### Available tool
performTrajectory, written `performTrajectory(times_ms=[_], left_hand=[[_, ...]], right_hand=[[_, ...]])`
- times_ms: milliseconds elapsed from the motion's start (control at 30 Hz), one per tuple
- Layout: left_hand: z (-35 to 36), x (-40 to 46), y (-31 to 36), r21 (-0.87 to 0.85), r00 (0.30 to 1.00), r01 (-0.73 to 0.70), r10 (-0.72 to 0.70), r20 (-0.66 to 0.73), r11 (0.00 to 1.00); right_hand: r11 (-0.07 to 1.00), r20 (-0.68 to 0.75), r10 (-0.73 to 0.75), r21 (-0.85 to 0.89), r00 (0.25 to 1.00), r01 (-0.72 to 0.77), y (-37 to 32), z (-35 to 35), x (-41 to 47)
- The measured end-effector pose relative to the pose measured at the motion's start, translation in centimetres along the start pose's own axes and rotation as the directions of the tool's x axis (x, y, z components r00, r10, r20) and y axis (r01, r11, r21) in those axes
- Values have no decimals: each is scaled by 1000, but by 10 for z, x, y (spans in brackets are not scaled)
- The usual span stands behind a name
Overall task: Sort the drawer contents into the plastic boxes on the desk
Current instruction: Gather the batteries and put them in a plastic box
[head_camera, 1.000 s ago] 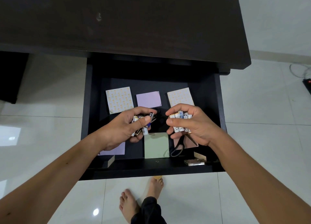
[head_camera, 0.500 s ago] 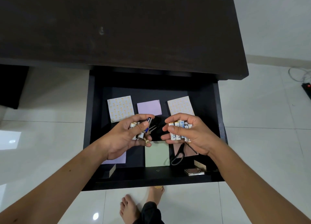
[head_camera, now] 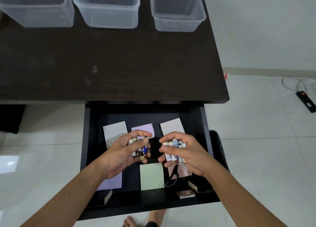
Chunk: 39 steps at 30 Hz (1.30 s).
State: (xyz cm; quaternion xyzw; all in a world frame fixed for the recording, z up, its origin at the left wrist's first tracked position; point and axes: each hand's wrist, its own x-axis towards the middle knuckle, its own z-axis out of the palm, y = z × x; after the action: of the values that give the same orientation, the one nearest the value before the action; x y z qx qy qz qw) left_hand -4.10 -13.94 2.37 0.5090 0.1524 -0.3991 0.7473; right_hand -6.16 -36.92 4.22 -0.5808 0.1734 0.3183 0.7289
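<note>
Change: three plastic boxes are now shown along the far edge of the surface (head_camera: 119, 64), where only a sliver of them was seen half a second ago; both grips are held over the drawer (head_camera: 204, 124) as before.
Left hand (head_camera: 124, 156): a mixed bundle of small cylindrical batteries (head_camera: 139, 147) is grasped, fingers curled round it.
Right hand (head_camera: 186, 154): a row of white, glossy batteries (head_camera: 172, 150) is grasped between thumb and fingers.
Boxes: the left box (head_camera: 37, 8), middle box (head_camera: 107, 8) and right box (head_camera: 177, 13) are made of translucent plastic, rectangular with rounded corners.
Drawer contents: flat square paper pads, patterned (head_camera: 115, 130), lilac (head_camera: 143, 130) and pale green (head_camera: 151, 176), are laid on the matte black floor; black-handled scissors (head_camera: 172, 179) are seen just right of the green pad.
</note>
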Motion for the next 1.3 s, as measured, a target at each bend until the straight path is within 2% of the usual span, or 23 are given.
performTrajectory(times_ms=[233, 533, 733, 833, 1000, 1300], left_hand=[[0, -7, 17, 45, 1000, -21, 21, 9, 999], [-1, -24, 57, 55, 992, -97, 101, -82, 994], [-12, -19, 111, 40, 977, -190, 193, -89, 981], [-21, -14, 144, 19, 965, -238, 239, -112, 971], [-52, -19, 199, 2, 947, -261, 257, -190, 965], [-136, -42, 287, -17, 906, -303, 282, -316, 953]], right_hand=[[1000, 8, 17, 6, 1000, -18, -17, 5, -5], [1000, 26, 5, -15, 1000, -5, -55, 20, -7], [995, 56, -78, 66, 995, 74, -102, 43, 10], [983, 77, -97, 166, 992, 83, -131, 55, 27], [951, 123, -106, 301, 987, 65, -178, 88, 61], [932, 243, -81, 363, 967, -13, -264, 185, 138]])
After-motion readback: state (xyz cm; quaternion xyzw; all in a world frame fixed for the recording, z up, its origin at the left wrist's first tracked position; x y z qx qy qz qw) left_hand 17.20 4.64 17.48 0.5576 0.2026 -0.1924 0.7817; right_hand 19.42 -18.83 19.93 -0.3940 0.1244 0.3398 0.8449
